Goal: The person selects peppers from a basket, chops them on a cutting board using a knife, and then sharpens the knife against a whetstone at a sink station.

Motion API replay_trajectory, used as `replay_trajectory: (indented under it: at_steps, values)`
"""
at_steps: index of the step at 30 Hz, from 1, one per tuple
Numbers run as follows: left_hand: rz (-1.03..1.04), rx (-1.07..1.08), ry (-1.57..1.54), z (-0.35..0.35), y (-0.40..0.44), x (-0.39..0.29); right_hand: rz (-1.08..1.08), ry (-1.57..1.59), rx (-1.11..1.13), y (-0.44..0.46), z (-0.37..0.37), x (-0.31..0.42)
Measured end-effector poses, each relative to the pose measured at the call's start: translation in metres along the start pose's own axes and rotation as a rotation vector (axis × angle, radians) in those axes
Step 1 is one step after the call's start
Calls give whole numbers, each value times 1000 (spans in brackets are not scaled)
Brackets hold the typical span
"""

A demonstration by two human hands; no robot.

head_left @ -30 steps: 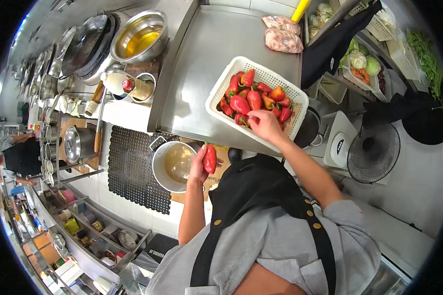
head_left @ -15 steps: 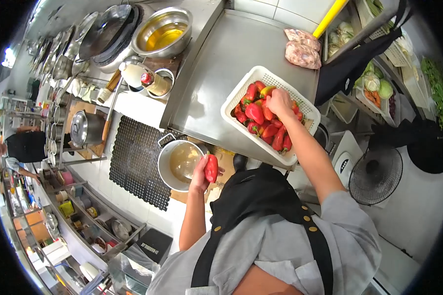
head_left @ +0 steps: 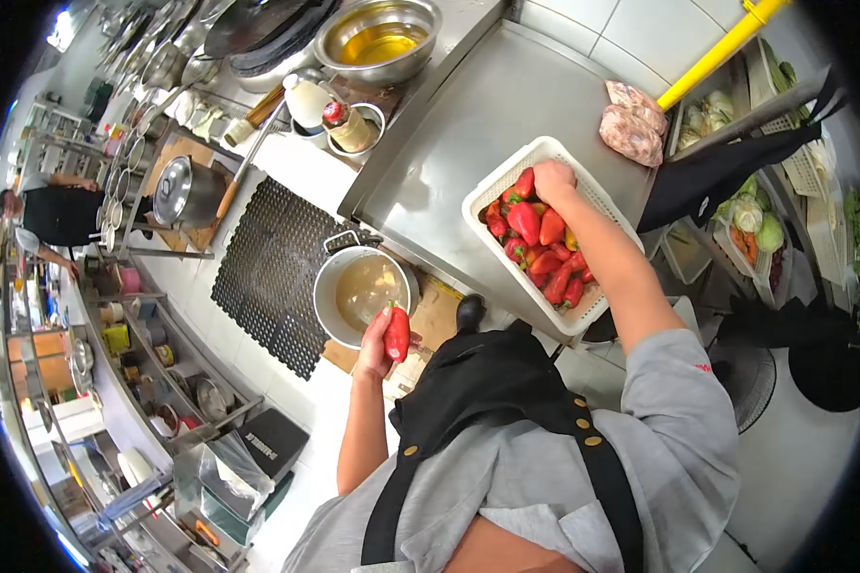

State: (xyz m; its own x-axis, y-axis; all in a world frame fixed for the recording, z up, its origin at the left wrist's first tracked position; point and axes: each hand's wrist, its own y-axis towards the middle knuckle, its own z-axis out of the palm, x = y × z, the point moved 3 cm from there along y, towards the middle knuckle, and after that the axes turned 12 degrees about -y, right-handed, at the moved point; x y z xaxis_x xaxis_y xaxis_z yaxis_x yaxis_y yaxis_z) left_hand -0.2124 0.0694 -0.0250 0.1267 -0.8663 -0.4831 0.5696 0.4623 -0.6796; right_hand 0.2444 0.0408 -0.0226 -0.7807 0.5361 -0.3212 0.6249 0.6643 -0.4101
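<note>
My left hand point(head_left: 373, 357) is closed around a red pepper point(head_left: 397, 334), held upright beside a large pot point(head_left: 321, 307). The pot stands low on the floor side, with cloudy liquid and a few pale pieces inside. A white perforated basket point(head_left: 520, 277) sits on the steel counter, filled with red peppers point(head_left: 524, 222), one partly yellow. My right hand point(head_left: 554, 180) reaches into the far end of the basket with its fingers curled down. Its fingertips are hidden, so what they hold cannot be made out.
Two bags of pale pink meat point(head_left: 633, 124) lie on the steel counter point(head_left: 468, 124), near a yellow pole point(head_left: 717, 57). A bowl of yellow oil point(head_left: 382, 38) and bottles point(head_left: 349, 124) are at the back left. A black mat point(head_left: 277, 277) covers the floor. Another person point(head_left: 62, 215) stands far left.
My right hand has moved toward the basket's far end, and some peppers have shifted. My left hand still holds the red pepper. The whole view has turned slightly.
</note>
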Motion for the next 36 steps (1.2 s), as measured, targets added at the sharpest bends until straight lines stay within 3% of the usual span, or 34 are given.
replay_trajectory:
  at_steps: [3,7,9,11,13,15,17,24,27,29,31,33,35,36]
  values:
    - [12,6,-35,-8,-6,2,-20,15,-120,-1,5,-8]
    - [8,19,-66,-14,-5,4,52,262,-217,-10,6,-36]
    - [-27,15,-110,-7,-6,5,-49,786,-311,-29,11,-61]
    - [-49,42,-67,0,0,5,-76,964,-323,-19,36,-86]
    - [-83,72,-15,10,9,5,-116,1390,-454,-37,35,-104]
    - [-88,130,28,27,24,7,-81,1486,-385,-69,25,-120]
    - [-79,188,33,44,42,12,-193,1769,-181,-98,15,-124]
    - [-164,577,-28,142,55,16,-138,1757,-109,-161,27,-139]
    - [-191,594,18,162,49,20,-79,1676,-128,-181,48,-139]
    - [-219,613,15,156,55,25,6,1438,-164,-202,63,-130]
    - [-280,626,11,141,61,32,-40,1309,-210,-209,94,-112]
    - [-248,615,23,139,52,32,-133,1238,-117,-211,108,-92]
    - [-212,599,34,138,49,33,-115,1301,-43,-208,109,-82]
    - [-251,636,-38,138,47,33,32,1344,-44,-202,105,-84]
